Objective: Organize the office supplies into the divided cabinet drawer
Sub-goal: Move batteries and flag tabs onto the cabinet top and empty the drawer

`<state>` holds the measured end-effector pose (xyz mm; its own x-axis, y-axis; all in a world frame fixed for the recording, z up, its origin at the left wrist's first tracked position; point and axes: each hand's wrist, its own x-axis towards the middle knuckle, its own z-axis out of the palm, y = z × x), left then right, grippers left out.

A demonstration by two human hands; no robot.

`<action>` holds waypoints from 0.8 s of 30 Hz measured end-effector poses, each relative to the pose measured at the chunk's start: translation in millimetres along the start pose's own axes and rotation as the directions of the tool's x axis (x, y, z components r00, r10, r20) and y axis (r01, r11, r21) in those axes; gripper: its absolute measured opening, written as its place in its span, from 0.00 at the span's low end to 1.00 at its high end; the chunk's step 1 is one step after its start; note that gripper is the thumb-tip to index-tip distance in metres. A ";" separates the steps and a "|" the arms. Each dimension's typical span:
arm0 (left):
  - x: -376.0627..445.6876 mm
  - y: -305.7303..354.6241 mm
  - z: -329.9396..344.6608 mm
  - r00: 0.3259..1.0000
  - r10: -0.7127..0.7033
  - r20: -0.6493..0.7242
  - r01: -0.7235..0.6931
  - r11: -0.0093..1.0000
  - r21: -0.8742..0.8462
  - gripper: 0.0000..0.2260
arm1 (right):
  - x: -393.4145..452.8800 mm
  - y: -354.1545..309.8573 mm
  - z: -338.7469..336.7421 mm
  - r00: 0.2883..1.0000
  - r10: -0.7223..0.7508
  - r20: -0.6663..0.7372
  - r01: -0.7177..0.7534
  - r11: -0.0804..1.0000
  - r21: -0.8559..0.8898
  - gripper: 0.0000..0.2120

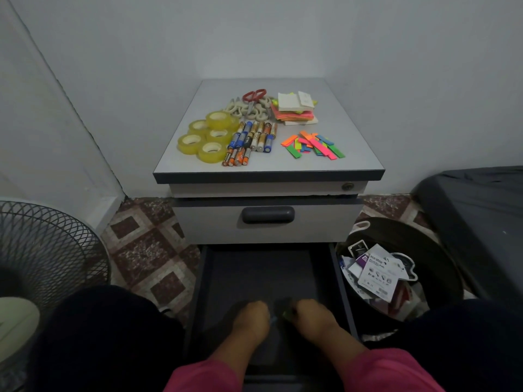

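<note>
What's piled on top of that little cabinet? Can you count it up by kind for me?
Tape rolls: 5
Batteries: about 16, tightly packed
Scissors: 1
Sticky note stack: 1
Coloured paper tabs: too overlapped to count
Pale clips under the scissors: too tangled to count
Total counted: about 23

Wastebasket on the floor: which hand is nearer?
Right. The right hand is in the open drawer beside the wastebasket; the left hand is farther away.

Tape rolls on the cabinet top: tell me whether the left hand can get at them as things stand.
Probably yes. The tape rolls sit in the open at the top's front left corner, nothing over them. The left hand is down in the open drawer and must lift out first.
</note>
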<state>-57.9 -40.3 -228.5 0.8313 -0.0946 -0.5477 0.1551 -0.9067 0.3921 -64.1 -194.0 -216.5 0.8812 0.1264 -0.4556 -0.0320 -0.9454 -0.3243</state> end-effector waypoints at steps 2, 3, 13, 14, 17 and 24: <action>-3.0 9.5 -11.8 0.998 0.033 -0.055 -0.037 0.996 -0.078 0.09 | 1.0 -2.7 -7.4 0.996 0.010 -0.083 0.001 0.990 0.138 0.12; -3.5 13.9 -17.7 0.994 0.054 -0.098 -0.068 0.988 -0.138 0.07 | 1.9 -4.7 -11.5 0.992 0.021 -0.128 0.006 0.978 0.207 0.11; -36.8 71.7 -101.2 0.807 0.177 -0.563 -0.479 0.755 -0.448 0.08 | -22.9 -38.5 -104.7 0.812 0.219 -0.541 0.270 0.681 0.681 0.07; -44.2 80.3 -112.8 0.771 0.181 -0.610 -0.526 0.721 -0.451 0.07 | -28.6 -42.9 -117.9 0.781 0.213 -0.588 0.322 0.669 0.670 0.07; -62.5 105.9 -147.5 0.656 0.185 -0.732 -0.649 0.633 -0.422 0.06 | -44.8 -57.4 -157.4 0.675 0.175 -0.717 0.474 0.642 0.603 0.05; -47.9 157.6 -211.1 0.515 0.223 -0.828 -0.694 0.675 -0.250 0.08 | -28.6 -73.4 -240.4 0.515 0.257 -0.818 0.456 0.726 0.515 0.11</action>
<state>39.4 -91.9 15.6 0.9043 0.0895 0.4173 -0.3389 -0.4440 0.8295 26.4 -200.5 19.7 0.8311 -0.4235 0.3605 0.1355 -0.4744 -0.8698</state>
